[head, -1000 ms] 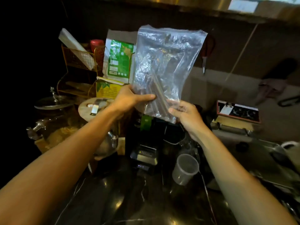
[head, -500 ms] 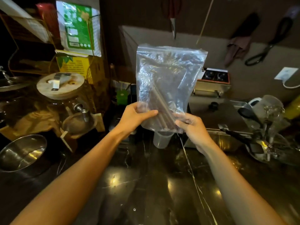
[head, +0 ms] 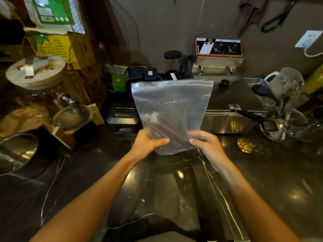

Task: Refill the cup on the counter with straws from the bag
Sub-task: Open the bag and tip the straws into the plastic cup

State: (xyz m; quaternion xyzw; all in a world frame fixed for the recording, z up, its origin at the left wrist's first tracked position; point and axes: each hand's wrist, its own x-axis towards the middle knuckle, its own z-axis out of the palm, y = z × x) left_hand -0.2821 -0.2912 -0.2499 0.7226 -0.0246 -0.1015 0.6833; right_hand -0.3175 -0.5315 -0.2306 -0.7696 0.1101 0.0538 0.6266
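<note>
Both hands grip the clear zip-top plastic bag point(head: 172, 110) by its bottom corners: left hand point(head: 146, 145), right hand point(head: 207, 143). Dark straws point(head: 162, 127) lie diagonal inside, between the hands. Cup not visible, maybe behind the bag. Risk: top looks sealed; tipping blind could scatter straws on the black marble counter point(head: 174, 189). Versus 0.5 s ago: bag lower, cup hidden.

bag point(head: 172, 109) above counter point(head: 174, 198), straws point(head: 162, 131) inside; left hand point(head: 147, 144) and right hand point(head: 206, 143) at its lower corners; printer point(head: 123, 117) behind-left.
</note>
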